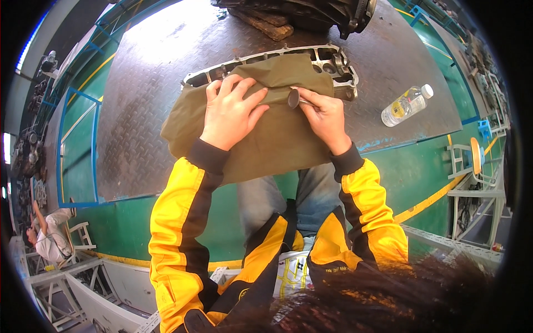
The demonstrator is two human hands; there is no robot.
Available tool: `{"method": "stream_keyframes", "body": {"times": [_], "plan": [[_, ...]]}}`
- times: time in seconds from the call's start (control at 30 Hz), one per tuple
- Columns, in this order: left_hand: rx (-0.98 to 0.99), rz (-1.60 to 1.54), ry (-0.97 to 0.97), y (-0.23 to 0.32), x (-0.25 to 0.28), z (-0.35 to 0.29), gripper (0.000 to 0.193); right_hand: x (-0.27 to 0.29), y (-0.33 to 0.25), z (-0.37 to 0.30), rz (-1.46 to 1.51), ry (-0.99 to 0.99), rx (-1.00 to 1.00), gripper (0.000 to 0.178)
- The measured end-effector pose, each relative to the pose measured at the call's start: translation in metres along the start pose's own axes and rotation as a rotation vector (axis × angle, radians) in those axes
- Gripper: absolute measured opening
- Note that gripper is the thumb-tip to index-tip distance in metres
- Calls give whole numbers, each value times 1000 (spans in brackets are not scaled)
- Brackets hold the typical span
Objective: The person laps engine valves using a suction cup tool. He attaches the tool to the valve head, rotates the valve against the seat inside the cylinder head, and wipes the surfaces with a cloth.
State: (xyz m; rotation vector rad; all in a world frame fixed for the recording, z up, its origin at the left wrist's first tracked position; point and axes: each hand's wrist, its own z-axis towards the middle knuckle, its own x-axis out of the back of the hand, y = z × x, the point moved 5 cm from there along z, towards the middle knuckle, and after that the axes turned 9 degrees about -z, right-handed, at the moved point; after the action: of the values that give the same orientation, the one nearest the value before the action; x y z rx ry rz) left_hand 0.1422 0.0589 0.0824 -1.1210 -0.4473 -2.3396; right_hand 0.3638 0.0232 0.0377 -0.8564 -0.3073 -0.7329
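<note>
Round-headed metal part (293, 99) is gripped between the thumb and fingers of the right hand (326, 117), its head directed toward the person, above the olive cloth (266, 133); by this hold, the face seems to be kept in view. The left hand (230, 114) is laid on the cloth with bent fingers, probably to steady it; whether any fabric is pinched cannot be told. The cloth is draped over the near side of a metal engine casting (336, 62) and hung past the near edge of the counter (150, 122), perhaps as a guard against grease. At the far side, wooden pieces (266, 25) are set against a dark machine assembly (322, 14), perhaps as props. A clear bottle (407, 105) is placed to the right, apart from the hands.
</note>
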Motion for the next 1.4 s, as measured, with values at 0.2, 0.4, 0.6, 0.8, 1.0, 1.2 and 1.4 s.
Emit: {"method": "stream_keyframes", "body": {"times": [0.2, 0.4, 0.6, 0.8, 1.0, 1.2, 1.4], "plan": [[9, 6, -5, 1, 0, 0, 31, -1, -2, 1, -4, 14, 4, 33], [24, 12, -14, -1, 0, -2, 31, -1, -21, -10, 86, 66, -132, 22], [35, 9, -10, 0, -1, -1, 32, -37, -28, -58, 625, -134, -496, 30], [43, -7, -2, 0, -5, 0, 31, -41, -46, -77, 989, -232, -586, 27], [42, -4, -7, 2, -2, 1, 32, -40, -59, -58, 579, -38, -352, 26], [65, -33, -3, -2, -2, 0, 33, -63, -44, -82, 688, -4, -510, 28], [63, -32, -34, -3, -2, 1, 37, -71, -52, -84, 774, 27, -496, 25]]}}
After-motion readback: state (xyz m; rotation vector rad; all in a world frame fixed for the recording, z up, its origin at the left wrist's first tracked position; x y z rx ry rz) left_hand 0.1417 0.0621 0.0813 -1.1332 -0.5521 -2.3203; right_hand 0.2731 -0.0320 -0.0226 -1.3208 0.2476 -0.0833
